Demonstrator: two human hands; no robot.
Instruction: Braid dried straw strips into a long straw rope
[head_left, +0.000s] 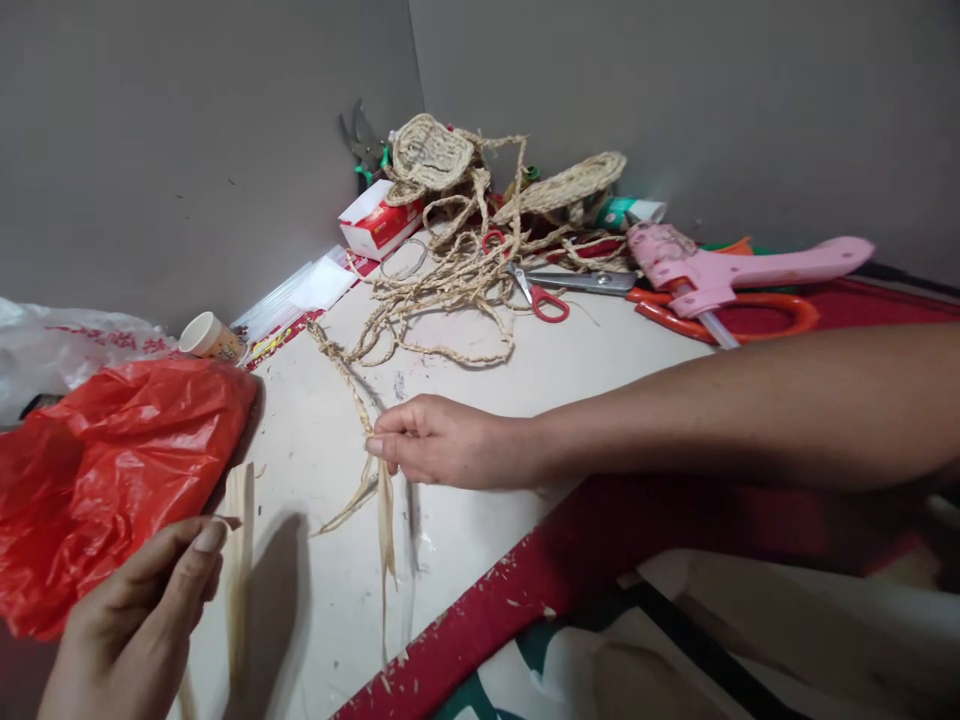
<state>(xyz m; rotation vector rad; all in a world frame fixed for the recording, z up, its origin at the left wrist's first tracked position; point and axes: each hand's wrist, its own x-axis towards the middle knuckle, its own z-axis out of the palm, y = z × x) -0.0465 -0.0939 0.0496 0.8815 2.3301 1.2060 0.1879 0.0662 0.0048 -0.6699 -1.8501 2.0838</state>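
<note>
My right hand [450, 440] pinches a braided corn-husk cord [349, 375] near its lower end, thumb and fingers closed around it. Below the pinch, loose husk strips [385, 520] hang and splay over the white tabletop. At the lower left, my left hand [139, 625] has its thumb and forefinger pressed together. A small brown bit shows at their tips, too small to name. Just beyond those fingertips is a wide pale husk strip [240, 560]; whether the fingers touch it I cannot tell.
Beside my left hand lies a red plastic bag [127, 460], with a paper cup [211, 338] behind it. A heap of braided cord [450, 300], small red-handled scissors [536, 295], large orange-handled scissors [795, 318] and a pink glue gun [750, 272] lie toward the back.
</note>
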